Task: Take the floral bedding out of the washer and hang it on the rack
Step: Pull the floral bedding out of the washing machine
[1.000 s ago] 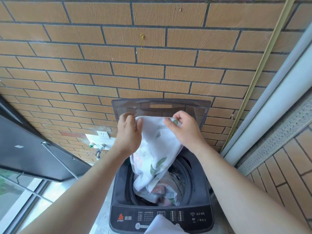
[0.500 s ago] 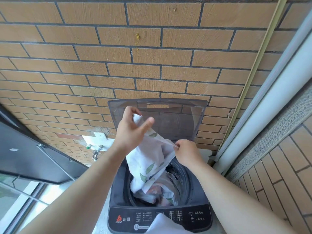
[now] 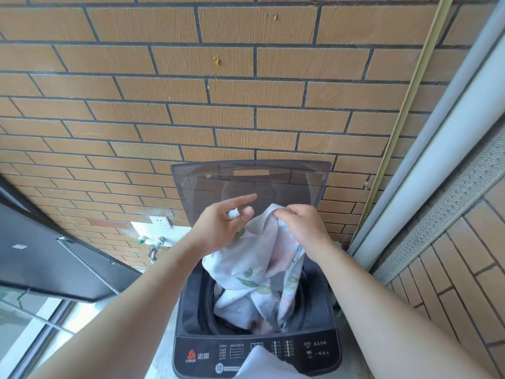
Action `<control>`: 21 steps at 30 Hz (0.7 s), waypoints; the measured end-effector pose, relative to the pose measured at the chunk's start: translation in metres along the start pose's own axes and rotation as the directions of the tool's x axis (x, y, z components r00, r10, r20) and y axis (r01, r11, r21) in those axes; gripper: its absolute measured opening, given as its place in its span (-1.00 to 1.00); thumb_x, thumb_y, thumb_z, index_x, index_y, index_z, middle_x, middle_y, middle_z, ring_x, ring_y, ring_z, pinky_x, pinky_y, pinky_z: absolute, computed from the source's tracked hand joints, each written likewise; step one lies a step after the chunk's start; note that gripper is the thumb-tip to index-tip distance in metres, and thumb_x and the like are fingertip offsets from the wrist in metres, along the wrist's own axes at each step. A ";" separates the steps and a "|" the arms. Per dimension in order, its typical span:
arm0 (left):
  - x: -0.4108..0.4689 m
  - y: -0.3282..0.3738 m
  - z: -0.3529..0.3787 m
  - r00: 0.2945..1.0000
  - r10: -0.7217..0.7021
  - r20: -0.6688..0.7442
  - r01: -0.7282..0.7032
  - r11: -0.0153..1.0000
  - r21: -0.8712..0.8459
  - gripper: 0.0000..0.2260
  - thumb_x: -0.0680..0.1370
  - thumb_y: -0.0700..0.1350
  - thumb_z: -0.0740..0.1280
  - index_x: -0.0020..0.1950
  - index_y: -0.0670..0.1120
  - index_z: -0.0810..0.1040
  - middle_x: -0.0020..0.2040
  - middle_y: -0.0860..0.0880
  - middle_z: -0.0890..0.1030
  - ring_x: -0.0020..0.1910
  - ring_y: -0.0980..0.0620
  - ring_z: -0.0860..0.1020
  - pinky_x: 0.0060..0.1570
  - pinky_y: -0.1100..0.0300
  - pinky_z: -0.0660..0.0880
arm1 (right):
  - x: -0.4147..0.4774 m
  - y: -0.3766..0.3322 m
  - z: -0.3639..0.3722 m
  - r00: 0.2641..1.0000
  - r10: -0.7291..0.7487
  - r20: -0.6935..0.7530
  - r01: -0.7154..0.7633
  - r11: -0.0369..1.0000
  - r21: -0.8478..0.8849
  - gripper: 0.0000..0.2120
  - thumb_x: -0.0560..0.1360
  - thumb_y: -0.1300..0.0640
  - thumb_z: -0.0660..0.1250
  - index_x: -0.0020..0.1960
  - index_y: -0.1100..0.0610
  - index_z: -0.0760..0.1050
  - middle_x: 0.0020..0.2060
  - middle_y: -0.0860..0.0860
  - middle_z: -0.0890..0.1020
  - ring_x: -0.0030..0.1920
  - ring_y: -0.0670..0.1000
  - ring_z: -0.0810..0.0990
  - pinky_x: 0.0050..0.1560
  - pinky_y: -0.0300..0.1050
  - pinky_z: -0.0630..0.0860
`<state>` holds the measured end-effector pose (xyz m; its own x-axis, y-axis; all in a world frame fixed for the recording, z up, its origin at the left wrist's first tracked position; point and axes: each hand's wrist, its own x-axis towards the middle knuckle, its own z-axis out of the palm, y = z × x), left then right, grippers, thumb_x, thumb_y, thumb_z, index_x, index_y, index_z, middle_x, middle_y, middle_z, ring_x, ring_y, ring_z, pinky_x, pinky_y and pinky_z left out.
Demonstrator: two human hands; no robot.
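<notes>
A brick wall (image 3: 191,105) rises behind a dark top-loading washer (image 3: 188,318), whose tinted lid (image 3: 273,179) stands raised against it. The floral bedding (image 3: 254,272) hangs half out of the drum, its lower folds inside. The right hand (image 3: 300,228) curls its fingers round a bunched fold at the top; the left hand (image 3: 218,231) pinches a white edge, forefinger straight out. A white socket (image 3: 161,222) sits left of the lid
</notes>
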<state>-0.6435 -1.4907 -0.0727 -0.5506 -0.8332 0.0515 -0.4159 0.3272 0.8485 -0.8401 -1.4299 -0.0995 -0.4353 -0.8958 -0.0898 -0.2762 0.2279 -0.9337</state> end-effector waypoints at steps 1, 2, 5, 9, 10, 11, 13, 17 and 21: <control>-0.001 0.002 0.000 0.999 0.029 0.040 -0.033 0.993 0.115 -0.65 0.53 0.15 0.43 0.31 0.30 0.52 -0.33 0.07 0.56 -0.39 0.15 0.42 -0.29 0.34 0.38 | -0.002 0.000 0.001 1.000 -0.010 0.005 0.010 1.000 -0.003 -0.64 0.44 0.10 0.40 -0.37 0.14 0.27 -0.44 0.00 0.15 -0.39 -0.02 0.16 -0.43 -0.13 0.08; -0.002 0.002 0.000 0.996 0.047 0.077 -0.066 0.962 0.264 -0.58 0.44 0.20 0.50 0.29 0.31 0.53 -0.22 0.11 0.56 -0.31 0.18 0.45 -0.28 0.42 0.33 | -0.003 0.000 0.002 1.000 -0.010 0.004 0.010 1.000 0.000 -0.64 0.44 0.11 0.40 -0.38 0.15 0.27 -0.44 0.00 0.15 -0.39 -0.02 0.16 -0.44 -0.14 0.07; -0.001 0.001 0.006 0.996 0.074 0.053 -0.092 0.806 0.585 -0.74 0.37 0.20 0.52 0.00 0.23 0.60 -0.29 0.12 0.51 -0.18 0.13 0.51 -0.30 0.35 0.30 | -0.005 0.002 0.003 1.000 -0.014 0.013 0.014 1.000 0.024 -0.63 0.45 0.12 0.39 -0.37 0.17 0.25 -0.42 0.01 0.12 -0.38 0.00 0.15 -0.45 -0.14 0.05; 0.002 -0.009 0.008 0.987 0.098 -0.129 -0.039 0.916 0.398 -0.76 0.57 -0.07 0.37 -0.20 0.28 0.55 -0.30 0.14 0.52 -0.21 0.01 0.59 -0.33 0.39 0.32 | -0.003 0.010 -0.001 1.000 -0.008 -0.008 0.008 1.000 0.008 -0.57 0.45 0.06 0.45 -0.41 0.11 0.24 -0.49 -0.04 0.18 -0.45 -0.04 0.19 -0.45 -0.17 0.11; 0.002 -0.008 0.006 0.985 0.060 -0.161 -0.013 0.961 0.275 -0.76 0.59 -0.10 0.34 -0.05 0.28 0.62 -0.29 0.11 0.57 -0.28 0.05 0.58 -0.35 0.42 0.37 | -0.001 0.013 -0.001 1.000 -0.010 -0.021 0.009 1.000 -0.018 -0.59 0.44 0.04 0.47 -0.41 0.10 0.31 -0.51 -0.05 0.25 -0.46 -0.06 0.24 -0.44 -0.17 0.17; 0.002 -0.005 0.005 0.985 0.001 -0.171 0.026 0.987 0.159 -0.74 0.61 -0.13 0.31 0.07 0.26 0.63 -0.29 0.03 0.62 -0.35 0.05 0.58 -0.38 0.40 0.43 | 0.000 0.017 -0.002 0.999 -0.016 -0.031 0.015 0.999 -0.045 -0.65 0.43 0.02 0.50 -0.37 0.11 0.41 -0.50 -0.05 0.38 -0.44 -0.08 0.32 -0.40 -0.18 0.25; 0.003 -0.003 0.007 0.973 -0.094 -0.213 0.083 0.995 -0.058 -0.73 0.61 -0.17 0.28 -0.01 0.19 0.66 -0.35 0.04 0.61 -0.37 0.00 0.56 -0.36 0.32 0.47 | 0.003 0.025 -0.003 0.999 -0.037 -0.025 0.035 0.995 -0.089 -0.80 0.43 0.01 0.53 -0.21 0.09 0.58 -0.36 -0.04 0.60 -0.34 -0.08 0.50 -0.30 -0.16 0.40; 0.006 0.005 0.012 0.933 -0.252 -0.256 0.109 0.877 -0.468 -0.84 0.56 -0.08 0.36 -0.22 -0.04 0.54 -0.28 0.03 0.51 -0.29 0.04 0.48 -0.18 0.17 0.44 | -0.002 0.043 -0.008 1.000 -0.013 0.003 0.014 0.939 -0.342 -0.89 0.47 0.04 0.48 -0.17 0.03 0.59 -0.30 -0.12 0.60 -0.20 0.01 0.56 -0.33 -0.21 0.36; 0.005 0.006 0.015 0.961 -0.246 -0.125 0.128 0.797 -0.590 -0.81 0.37 -0.18 0.57 -0.10 -0.12 0.62 -0.19 -0.16 0.66 -0.18 -0.14 0.64 -0.12 -0.03 0.58 | -0.009 0.062 -0.010 0.994 0.106 -0.008 -0.100 0.911 -0.400 -0.82 0.53 0.00 0.41 -0.17 0.09 0.62 -0.29 -0.05 0.61 -0.19 0.06 0.55 -0.32 -0.14 0.36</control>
<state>-0.6596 -1.4862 -0.0750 -0.3366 -0.9370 -0.0937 0.0250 -0.1084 0.9938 -0.8616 -1.4040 -0.1528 -0.4686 -0.8637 -0.1857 -0.5508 0.4500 -0.7030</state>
